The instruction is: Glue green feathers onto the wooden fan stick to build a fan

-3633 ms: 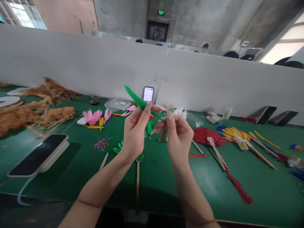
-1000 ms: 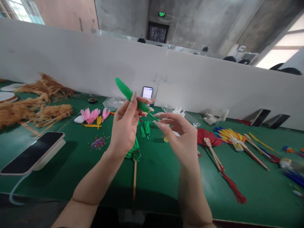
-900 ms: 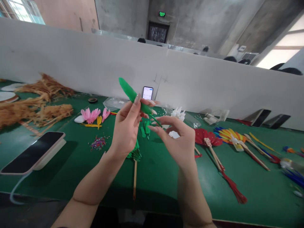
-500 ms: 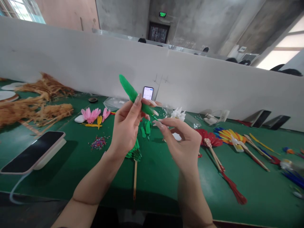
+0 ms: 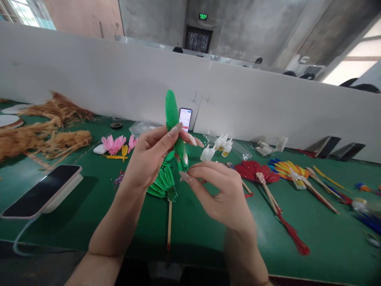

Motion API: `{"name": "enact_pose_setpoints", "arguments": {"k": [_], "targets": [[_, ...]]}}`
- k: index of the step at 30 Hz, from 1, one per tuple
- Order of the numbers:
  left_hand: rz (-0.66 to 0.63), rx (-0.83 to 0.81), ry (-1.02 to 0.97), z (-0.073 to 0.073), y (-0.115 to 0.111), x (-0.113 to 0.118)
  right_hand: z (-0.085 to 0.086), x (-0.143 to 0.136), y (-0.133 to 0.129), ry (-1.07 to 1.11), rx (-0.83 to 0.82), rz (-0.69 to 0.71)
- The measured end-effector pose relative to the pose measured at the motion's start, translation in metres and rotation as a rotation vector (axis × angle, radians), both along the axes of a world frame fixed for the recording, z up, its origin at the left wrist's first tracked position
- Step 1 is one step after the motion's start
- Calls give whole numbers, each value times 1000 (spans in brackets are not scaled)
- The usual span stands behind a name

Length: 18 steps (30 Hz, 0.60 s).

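A long green feather [image 5: 172, 109] stands nearly upright, pinched between the thumb and fingers of my left hand [image 5: 159, 149]. Just below its lower end, my right hand [image 5: 218, 186] has thumb and forefinger pressed together; whatever lies between those fingertips is too small to make out. Beneath my hands a fan of green feathers [image 5: 162, 182] with a wooden handle [image 5: 169, 226] rests on the table. Some loose green pieces lie behind the fan, partly hidden by my fingers.
Pink feathers [image 5: 113, 144], brown fibres [image 5: 56, 111] and a phone on a stand [image 5: 44, 190] are at left. Small glue bottles [image 5: 224, 147], a red feather fan [image 5: 256, 172] and a yellow-blue one [image 5: 290, 170] sit at right. Behind, a lit phone [image 5: 185, 119] leans on the white partition [image 5: 253, 99].
The green feather has turned more upright in my left hand. My right hand has moved down and slightly left, away from the feather's lower end, uncovering the glue bottles.
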<state>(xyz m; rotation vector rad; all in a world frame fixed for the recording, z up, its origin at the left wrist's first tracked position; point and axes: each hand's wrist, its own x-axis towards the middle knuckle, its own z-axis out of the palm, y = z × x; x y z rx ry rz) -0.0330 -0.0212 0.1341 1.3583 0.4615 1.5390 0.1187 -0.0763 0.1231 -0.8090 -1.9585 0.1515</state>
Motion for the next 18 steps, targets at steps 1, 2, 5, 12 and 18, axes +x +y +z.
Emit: {"name": "enact_pose_setpoints", "arguments": {"k": [1,2,5,12,18], "targets": [[24,7,-18,0,0,1,0,0,1,14,13,-7],[52,16,-43,-1,0,2,0,0,1,30,27,-17],[148,46,-136,-5,1,11,-1,1,3,97,89,-56],[283,80,-259,-3,-1,13,0,-4,-1,317,101,-122],[356,-12,-273,5,12,-11,7,11,-5,586,-108,-196]]}}
